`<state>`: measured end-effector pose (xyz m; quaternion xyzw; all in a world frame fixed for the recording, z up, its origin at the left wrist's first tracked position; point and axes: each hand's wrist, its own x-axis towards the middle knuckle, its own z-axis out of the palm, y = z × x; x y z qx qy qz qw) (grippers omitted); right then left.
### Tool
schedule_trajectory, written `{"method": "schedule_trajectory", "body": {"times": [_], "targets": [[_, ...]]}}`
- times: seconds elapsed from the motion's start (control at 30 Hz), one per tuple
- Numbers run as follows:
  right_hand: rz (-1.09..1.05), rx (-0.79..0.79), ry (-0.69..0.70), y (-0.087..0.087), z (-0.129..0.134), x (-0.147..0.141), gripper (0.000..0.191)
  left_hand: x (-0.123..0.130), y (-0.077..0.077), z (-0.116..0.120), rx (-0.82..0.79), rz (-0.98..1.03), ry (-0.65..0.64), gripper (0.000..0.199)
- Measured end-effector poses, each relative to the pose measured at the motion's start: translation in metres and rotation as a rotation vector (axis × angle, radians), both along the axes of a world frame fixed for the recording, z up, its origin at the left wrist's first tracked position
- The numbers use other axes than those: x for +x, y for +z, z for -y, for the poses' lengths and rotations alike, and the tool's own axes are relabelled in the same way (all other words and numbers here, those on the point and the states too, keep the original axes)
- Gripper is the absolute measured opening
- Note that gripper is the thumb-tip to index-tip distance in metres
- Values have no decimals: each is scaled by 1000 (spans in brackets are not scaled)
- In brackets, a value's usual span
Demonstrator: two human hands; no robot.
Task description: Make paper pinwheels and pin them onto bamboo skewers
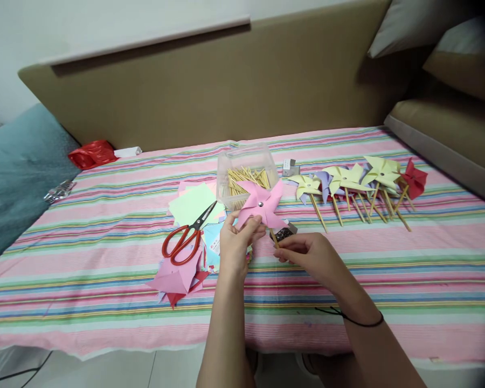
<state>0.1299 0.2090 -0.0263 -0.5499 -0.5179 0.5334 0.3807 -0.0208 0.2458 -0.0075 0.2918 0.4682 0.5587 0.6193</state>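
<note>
A pink paper pinwheel [267, 200] with a silver pin at its centre is held up in front of me. My left hand [241, 237] pinches one of its lower blades between thumb and fingers. With thumb and fingertips, my right hand [303, 252] grips the lower end of its wooden stick [274, 237]. Just behind the stick lies a small box of dark pins [283, 232], partly covered. A clear plastic box [246, 161] of short wooden sticks stands behind the pinwheel. Left of my hands, red-handled scissors [186, 237] rest on coloured paper sheets [194, 203].
Several finished pinwheels [347, 178] in yellow, purple and red lie in a row at the right. Cut pink paper pieces [175, 276] lie below the scissors. A small grey box [291, 168] sits behind. A red plastic bag [92, 154] is at the far left on the striped cloth [105, 242].
</note>
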Motion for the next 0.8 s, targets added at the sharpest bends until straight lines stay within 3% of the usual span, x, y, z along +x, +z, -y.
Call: {"method": "schedule_trajectory", "body": {"times": [0.37,0.63,0.8], "targets": [[-3,-10,-14,-1,1,-3,20,3,-4,1,68,-160,15,33],[50,-3,-53,-1,0,12,22,-10,-2,-3,76,-175,110,35],[45,-2,-35,-3,0,15,22,-11,-2,-3,56,-152,83,30]]}}
